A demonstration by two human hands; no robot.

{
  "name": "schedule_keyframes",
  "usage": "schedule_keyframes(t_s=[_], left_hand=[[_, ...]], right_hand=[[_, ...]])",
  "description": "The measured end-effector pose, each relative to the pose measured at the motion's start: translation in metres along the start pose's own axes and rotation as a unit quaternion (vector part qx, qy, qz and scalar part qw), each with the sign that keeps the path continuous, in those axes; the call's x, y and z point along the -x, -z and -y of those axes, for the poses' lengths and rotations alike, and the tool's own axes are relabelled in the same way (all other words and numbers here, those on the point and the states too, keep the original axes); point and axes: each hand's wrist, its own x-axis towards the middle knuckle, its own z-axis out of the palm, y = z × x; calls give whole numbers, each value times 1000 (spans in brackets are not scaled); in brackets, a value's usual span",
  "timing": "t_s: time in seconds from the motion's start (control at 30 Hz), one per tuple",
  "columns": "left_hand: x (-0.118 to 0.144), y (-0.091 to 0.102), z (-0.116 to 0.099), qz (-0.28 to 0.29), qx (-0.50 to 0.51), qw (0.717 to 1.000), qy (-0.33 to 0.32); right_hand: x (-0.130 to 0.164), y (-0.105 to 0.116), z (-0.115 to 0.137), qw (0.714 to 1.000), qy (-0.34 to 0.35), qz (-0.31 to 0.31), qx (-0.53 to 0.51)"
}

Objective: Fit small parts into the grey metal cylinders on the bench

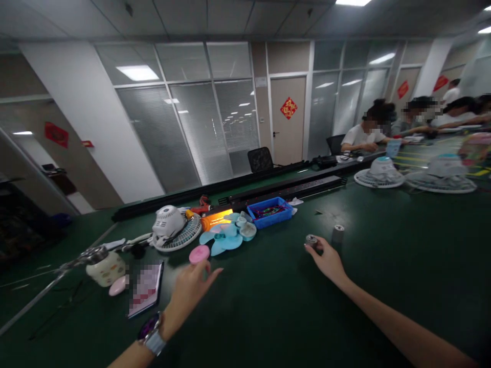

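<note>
My left hand, fingers loosely pinching pink cap; right hand gripping metal cylinder on green table, 2nd cylinder nr.

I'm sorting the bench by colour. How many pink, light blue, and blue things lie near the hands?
Pink: 2, the round cap at the left hand and a pad by the phone.
Light blue: 1, the fan blade.
Blue: 1, the parts tray.
Total: 4
</note>
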Motion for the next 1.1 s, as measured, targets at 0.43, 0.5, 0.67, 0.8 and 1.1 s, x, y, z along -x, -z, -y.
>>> schedule_keyframes(t_s=[0.43, 0.5, 0.67, 0.8, 1.1], left_hand=[[53, 30, -79, 116, 384, 911, 93], [53, 27, -78, 117, 402, 903, 98], [56, 19, -66, 133, 406, 899, 101], [48, 19, -63, 145, 403, 899, 87], [48, 20, -67, 102, 409, 902, 92]], right_hand=[[126, -56, 138, 899, 153, 394, -112], [130, -64, 142, 891, 156, 411, -113], [130, -76, 134, 894, 165, 409, -76], [130, -81, 126, 900, 180, 392, -70], [133, -79, 119, 888, 228, 393, -64]])
